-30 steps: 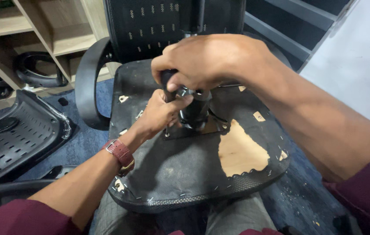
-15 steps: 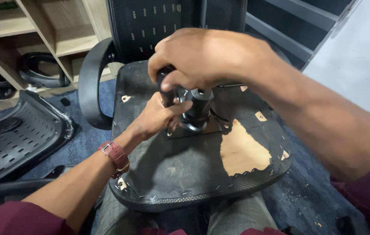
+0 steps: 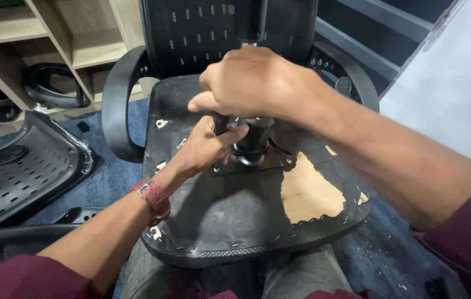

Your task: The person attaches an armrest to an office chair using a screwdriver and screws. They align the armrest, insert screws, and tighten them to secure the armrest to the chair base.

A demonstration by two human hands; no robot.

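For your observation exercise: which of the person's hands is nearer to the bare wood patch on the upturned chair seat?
Right. The right hand hovers above the mechanism, just up from the wood patch; the left hand sits farther left of it.

An upturned chair seat lies on the lap, a perforated panel left.

- You are in a chair repair or assembly workshop, not an office in use.
- An upturned office chair seat lies across your lap, its stapled underside torn to bare wood.
- A loose perforated black chair shell lies on the dusty blue floor.
- Plain wooden shelves hold spare black armrests.
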